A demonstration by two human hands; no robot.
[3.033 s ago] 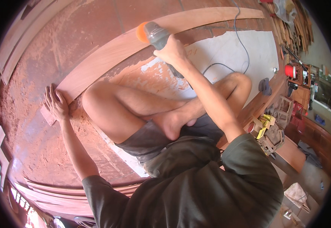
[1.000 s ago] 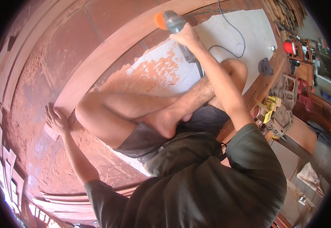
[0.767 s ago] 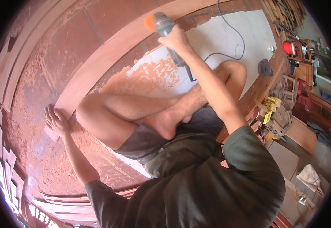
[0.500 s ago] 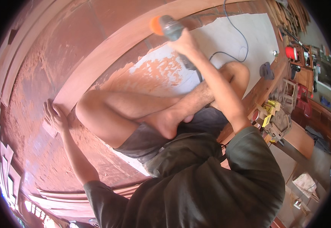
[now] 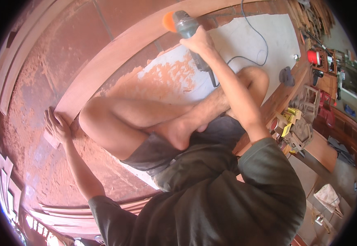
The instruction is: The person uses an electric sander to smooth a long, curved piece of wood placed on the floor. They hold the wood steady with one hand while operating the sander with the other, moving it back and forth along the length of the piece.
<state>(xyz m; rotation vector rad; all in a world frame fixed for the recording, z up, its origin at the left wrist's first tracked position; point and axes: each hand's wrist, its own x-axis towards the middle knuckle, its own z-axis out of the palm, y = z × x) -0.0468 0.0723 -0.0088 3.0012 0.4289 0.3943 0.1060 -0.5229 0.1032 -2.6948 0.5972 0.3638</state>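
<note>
A long, pale reddish wooden plank (image 5: 117, 55) lies before me, curving across the view from the lower left to the top right. My left hand (image 5: 58, 128) rests with fingers spread on the plank's near left end. My right hand (image 5: 201, 41) is wrapped around the body of a grey angle grinder (image 5: 188, 28), at the far side of my bent legs. The grinder's round orange disc (image 5: 169, 21) is over the plank; whether it touches the wood I cannot tell. A dark cord (image 5: 240, 56) runs from the tool toward the top of the view.
Reddish sawdust (image 5: 170, 76) covers part of the white sheet (image 5: 231, 37) by my crossed legs. More planks (image 5: 12, 78) lie along the left. At the right are a dark sandal (image 5: 286, 76), yellow boxes (image 5: 290, 119), a red container (image 5: 314, 57) and a pale cloth (image 5: 328, 199).
The grinder and my right hand have shifted slightly up in the view. My left hand stays on the plank's end, and the plank looks about the same.
</note>
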